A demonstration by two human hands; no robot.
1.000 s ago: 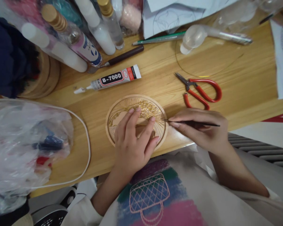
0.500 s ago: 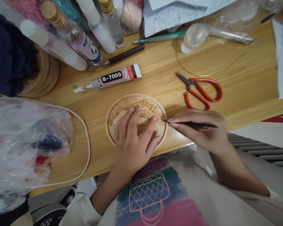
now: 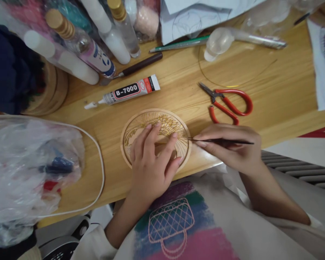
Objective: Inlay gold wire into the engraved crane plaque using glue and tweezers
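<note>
A round wooden plaque (image 3: 126, 153) with a raised rim lies on the table, golden wire (image 3: 166, 124) set in curved lines on its face. My left hand (image 3: 151, 159) rests on it with fingers spread, covering its lower left part. Between the thumb and fingers of my right hand (image 3: 233, 144) is a pair of slim dark tweezers (image 3: 222, 141), its tip at the plaque's right edge. Whether the tip grips any wire is too small to tell. Red-handled pliers (image 3: 227, 103) lie just beyond my right hand.
Behind the plaque lie a B-7000 glue tube (image 3: 131, 90) and a dark-handled tool (image 3: 142, 64). Several bottles (image 3: 93, 54) stand at the back left. A plastic bag (image 3: 29, 162) and a white cord (image 3: 102, 169) occupy the left. Loose thin wire (image 3: 202, 70) curves near a small clear cup (image 3: 219, 41).
The view has shifted slightly, so things on the table appear a little to the left. Both hands keep nearly the same pose, with the tweezers still at the plaque's right edge.
</note>
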